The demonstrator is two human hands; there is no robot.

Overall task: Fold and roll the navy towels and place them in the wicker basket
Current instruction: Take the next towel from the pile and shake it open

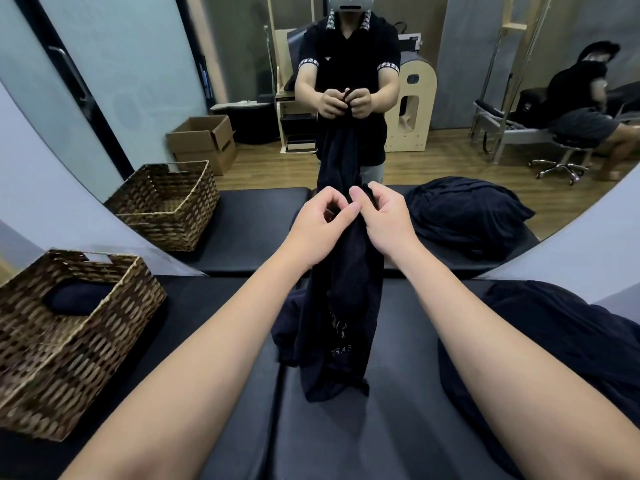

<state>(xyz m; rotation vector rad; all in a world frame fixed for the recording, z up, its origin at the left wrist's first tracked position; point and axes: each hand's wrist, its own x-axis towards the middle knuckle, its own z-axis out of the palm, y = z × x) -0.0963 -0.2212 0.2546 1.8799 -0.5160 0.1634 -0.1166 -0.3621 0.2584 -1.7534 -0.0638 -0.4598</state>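
The basket [62, 341] holds one rolled towel [78, 299]; both hands [317, 226] [386, 220] pinch a hanging towel's [341, 306] top edge.

The navy towel [341, 306] is soft matt cloth, the wicker basket [65, 344] coarse woven fibre, the tabletop [398, 393] smooth padded black with a faint sheen.

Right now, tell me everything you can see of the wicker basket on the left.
The basket is rectangular, woven of brown and tan strands, with a cut-out handle slot in its far wall. It sits upright on the dark padded table, at the left edge beside the mirror, which reflects it. It is open-topped and holds one rolled navy towel. Neither hand touches it.
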